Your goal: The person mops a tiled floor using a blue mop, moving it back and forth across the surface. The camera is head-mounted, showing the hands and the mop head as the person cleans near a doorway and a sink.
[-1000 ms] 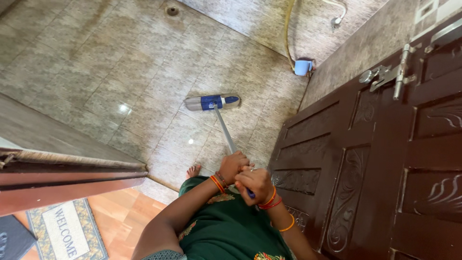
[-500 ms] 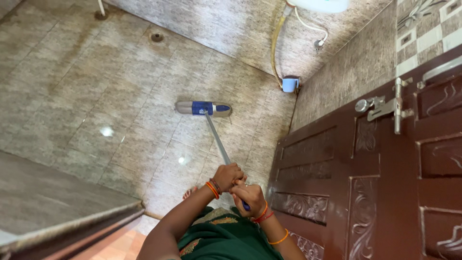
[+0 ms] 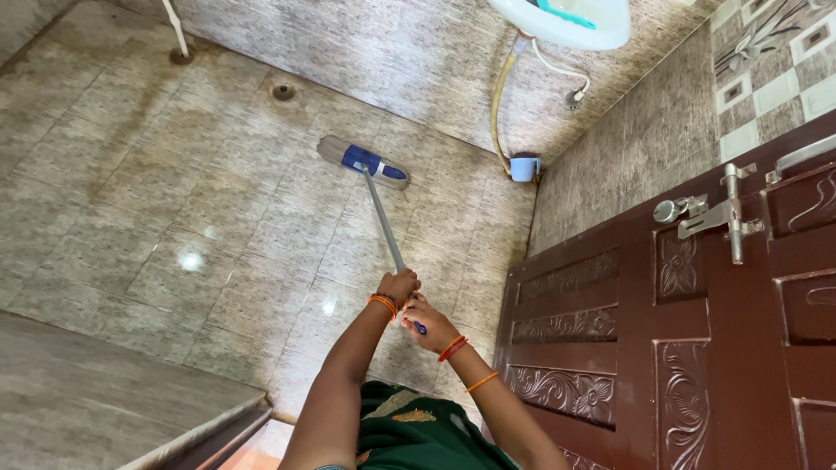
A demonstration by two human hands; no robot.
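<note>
The mop (image 3: pixel 376 196) is out on the tiled floor (image 3: pixel 157 191), its flat head (image 3: pixel 361 162) lying angled well in front of the person and partway toward the drain (image 3: pixel 283 90). The head is a long, narrow pad, grey at the edges with a blue plate in the middle where the pole joins. The pole is thin, straight metal, slanting back from the head up to the hands, a reach that looks meant to push the pad far while the person stays near the door (image 3: pixel 697 348).

Both hands are clamped on the top of the pole. The left hand (image 3: pixel 399 285) sits closer to the head, fingers wrapped fully round the metal. The right hand (image 3: pixel 424 320) is just behind it, toward the body, fingers closed over the blue grip end, a bit of which pokes out. Stacked like that, one hand would steer and the other drive. Bangles ring both wrists.

The floor is mottled grey-brown stone-look tile, glossy enough to throw light spots. Beyond the head, by the wall, stands a small blue mug (image 3: pixel 523 168) beside a yellowish hose (image 3: pixel 498 113), under a white basin (image 3: pixel 566 22). Right of the mop, the door is dark carved wood with a steel latch (image 3: pixel 714 213)
</note>
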